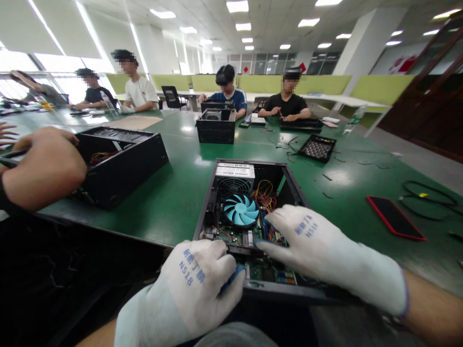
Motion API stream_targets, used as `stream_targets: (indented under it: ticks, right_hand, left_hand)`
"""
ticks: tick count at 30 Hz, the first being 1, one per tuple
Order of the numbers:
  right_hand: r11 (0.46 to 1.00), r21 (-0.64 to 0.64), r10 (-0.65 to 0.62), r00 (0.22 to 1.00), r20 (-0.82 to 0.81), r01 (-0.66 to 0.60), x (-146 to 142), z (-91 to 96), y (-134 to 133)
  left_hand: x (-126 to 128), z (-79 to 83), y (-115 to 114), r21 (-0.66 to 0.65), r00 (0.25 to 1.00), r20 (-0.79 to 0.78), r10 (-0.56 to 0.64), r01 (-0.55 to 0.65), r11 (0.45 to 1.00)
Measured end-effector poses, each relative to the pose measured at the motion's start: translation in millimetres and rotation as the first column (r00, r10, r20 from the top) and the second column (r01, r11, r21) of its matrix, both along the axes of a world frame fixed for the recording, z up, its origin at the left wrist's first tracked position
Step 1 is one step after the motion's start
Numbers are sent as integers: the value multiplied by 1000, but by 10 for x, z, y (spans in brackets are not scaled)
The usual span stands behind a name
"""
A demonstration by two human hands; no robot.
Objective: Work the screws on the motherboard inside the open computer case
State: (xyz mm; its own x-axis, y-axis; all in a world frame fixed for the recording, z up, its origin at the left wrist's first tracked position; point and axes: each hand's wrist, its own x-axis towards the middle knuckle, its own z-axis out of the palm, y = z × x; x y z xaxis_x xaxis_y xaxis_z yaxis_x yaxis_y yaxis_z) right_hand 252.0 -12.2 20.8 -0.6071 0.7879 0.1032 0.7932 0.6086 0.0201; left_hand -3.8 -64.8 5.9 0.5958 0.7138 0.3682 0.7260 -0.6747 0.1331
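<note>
An open black computer case (289,185) lies in front of me on the green table (181,193). Inside it sit a blue cooler fan (240,210), a grey power supply (234,176) and coloured wires (265,195). My left hand (197,284), in a white glove, is curled at the case's near edge around something blue that I cannot make out. My right hand (318,246), also gloved, reaches into the case, fingertips on the board beside the fan.
A neighbour's bare hand (45,166) holds a tool by a second open case (119,161) on the left. A red phone (394,217) and black cable (430,200) lie to the right. Another case (216,126), a tray (318,148) and several seated people are farther back.
</note>
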Motion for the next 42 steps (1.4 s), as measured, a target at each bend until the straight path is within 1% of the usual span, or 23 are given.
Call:
stream_targets:
  ticks: [2,5,7,9,10,12,14,17,19,22,24,29,32,36,39,42]
  right_hand:
    - [998,-32,-59,994,87,62,-135,-39,274]
    - [980,-155,-93,978,185,122,-371,-101,603]
    - [956,-242,-112,969,222,166,-507,-154,737]
    - [940,-283,-127,965,231,192,-605,-213,803]
    - [942,-273,-131,965,228,193,-638,-239,817]
    - [959,-212,-141,966,219,188,-675,-269,820]
    - [969,-160,-156,967,200,189,-674,-258,810]
    - [969,-134,-184,968,173,208,-592,-174,796]
    - [973,-88,-196,965,175,214,-486,-99,796]
    - [971,-4,-233,942,240,241,-297,-16,819]
    - [964,45,-263,916,303,262,-196,-5,856]
    - [954,145,-300,869,393,264,-126,-103,1024]
    - [943,164,-330,863,382,288,-124,-153,1176]
    - [949,133,-316,879,358,287,-71,-153,1323]
    - [956,136,-291,897,332,259,-15,-145,1314]
    - [955,157,-286,927,243,253,50,-155,1235]
  left_hand:
    - [-3,-8,-2,-18,1000,-13,9,-10,1000]
    - [-19,-27,-8,-38,999,-30,15,-16,999]
    - [-28,-41,-12,-36,999,-34,24,-25,999]
    - [-28,-49,-15,-23,999,-36,34,-35,999]
    - [-25,-49,-16,-18,999,-36,38,-38,999]
    - [-14,-44,-17,-10,999,-36,39,-39,999]
    - [-3,-36,-16,-5,999,-31,40,-40,999]
    - [3,-33,-15,11,999,-15,41,-41,999]
    - [-1,-43,-18,18,999,-10,45,-45,999]
    - [-6,-60,-23,14,999,-8,46,-46,999]
    - [-3,-64,-23,16,999,-3,35,-35,999]
    - [21,-51,-8,70,1000,11,25,-26,997]
    - [29,-45,1,95,999,21,26,-27,995]
    - [25,-50,2,94,1000,20,24,-25,995]
    - [19,-55,-1,65,999,15,29,-30,997]
    - [12,-36,-5,21,999,26,38,-39,999]
